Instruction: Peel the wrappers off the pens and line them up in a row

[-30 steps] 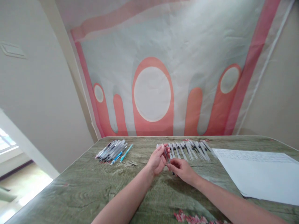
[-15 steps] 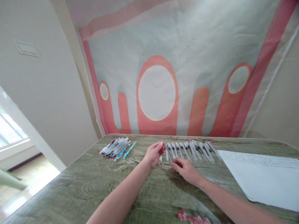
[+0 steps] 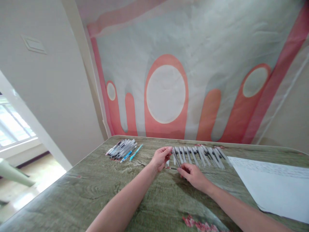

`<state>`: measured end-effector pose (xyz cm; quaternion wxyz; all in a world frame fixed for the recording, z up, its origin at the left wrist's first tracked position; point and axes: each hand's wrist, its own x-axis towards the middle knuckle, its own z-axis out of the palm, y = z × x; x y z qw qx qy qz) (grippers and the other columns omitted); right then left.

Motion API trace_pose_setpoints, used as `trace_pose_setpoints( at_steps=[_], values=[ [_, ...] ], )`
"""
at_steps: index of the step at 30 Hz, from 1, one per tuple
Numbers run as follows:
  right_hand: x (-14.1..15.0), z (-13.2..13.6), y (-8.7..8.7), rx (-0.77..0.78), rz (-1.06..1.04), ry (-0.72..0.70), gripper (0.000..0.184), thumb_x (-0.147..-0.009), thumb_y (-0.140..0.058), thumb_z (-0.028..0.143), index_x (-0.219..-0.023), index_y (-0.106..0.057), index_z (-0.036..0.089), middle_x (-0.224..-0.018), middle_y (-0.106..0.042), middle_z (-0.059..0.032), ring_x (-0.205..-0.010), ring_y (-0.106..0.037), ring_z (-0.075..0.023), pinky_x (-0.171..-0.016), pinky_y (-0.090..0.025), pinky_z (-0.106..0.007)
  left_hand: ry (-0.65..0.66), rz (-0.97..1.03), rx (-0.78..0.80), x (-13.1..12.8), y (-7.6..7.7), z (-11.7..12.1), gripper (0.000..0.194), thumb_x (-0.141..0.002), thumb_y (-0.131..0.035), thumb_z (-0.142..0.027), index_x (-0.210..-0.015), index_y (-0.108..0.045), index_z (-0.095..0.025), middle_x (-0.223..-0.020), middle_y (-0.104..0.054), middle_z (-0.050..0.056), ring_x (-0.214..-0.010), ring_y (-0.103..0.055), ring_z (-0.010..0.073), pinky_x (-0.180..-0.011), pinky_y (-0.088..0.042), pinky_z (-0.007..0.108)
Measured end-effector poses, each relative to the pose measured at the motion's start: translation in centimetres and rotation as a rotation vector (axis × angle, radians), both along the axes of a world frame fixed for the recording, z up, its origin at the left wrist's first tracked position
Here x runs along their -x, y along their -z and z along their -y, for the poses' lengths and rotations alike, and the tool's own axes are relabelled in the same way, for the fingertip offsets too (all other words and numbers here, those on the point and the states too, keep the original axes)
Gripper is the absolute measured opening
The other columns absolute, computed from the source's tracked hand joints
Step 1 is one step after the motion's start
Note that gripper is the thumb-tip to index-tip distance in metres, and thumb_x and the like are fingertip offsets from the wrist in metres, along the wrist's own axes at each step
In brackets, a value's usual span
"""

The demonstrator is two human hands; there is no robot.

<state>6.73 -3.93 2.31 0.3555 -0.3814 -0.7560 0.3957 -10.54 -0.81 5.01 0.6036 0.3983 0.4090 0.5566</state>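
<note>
A slim clear-and-dark pen (image 3: 176,159) slants between my two hands above the table. My left hand (image 3: 161,158) pinches its far end between thumb and fingertips. At the near end, the thumb and curled fingers of my right hand (image 3: 193,175) close on the same pen. Just beyond my hands lies a row of clear pens (image 3: 194,156) with dark grips, set side by side. A small pale piece (image 3: 168,163), too small to name, shows beside my left fingers.
On the left lies a pile of pens (image 3: 122,149), with a blue pen (image 3: 127,155) and a turquoise pen (image 3: 136,152) beside it. A large written sheet of paper (image 3: 277,190) covers the right side of the wood-patterned table (image 3: 96,190). A patterned wall covering (image 3: 166,129) rises behind.
The camera view has shifted slightly, so the whole scene sits a little to the right. Both hands keep nearly the same hold on the pen.
</note>
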Motion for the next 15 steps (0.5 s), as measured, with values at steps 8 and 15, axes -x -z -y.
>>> trace_pose_setpoints(
  at_steps=[8, 15],
  values=[
    [0.1, -0.2, 0.0, 0.004, 0.011, 0.003, 0.029, -0.075, -0.048, 0.042, -0.061, -0.053, 0.017, -0.053, -0.056, 0.001, -0.05, -0.047, -0.0119, -0.051, -0.033, -0.023, -0.074, -0.14, -0.087, 0.1, 0.7, -0.5, 0.037, -0.06, -0.063, -0.046, -0.073, -0.056, -0.012, -0.062, -0.05, -0.002, -0.054, -0.043, 0.0045, -0.053, -0.031, 0.017],
    [0.2, -0.4, 0.0, -0.034, 0.052, 0.006, 0.028, -0.078, -0.045, 0.038, -0.059, -0.049, 0.017, -0.052, -0.055, 0.0021, -0.05, -0.047, -0.0112, -0.051, -0.032, -0.022, -0.087, -0.083, -0.075, 0.0, 1.7, -0.8, 0.035, -0.062, -0.062, -0.046, -0.072, -0.054, -0.013, -0.061, -0.048, -0.003, -0.055, -0.042, 0.0043, -0.054, -0.031, 0.017]
  ],
)
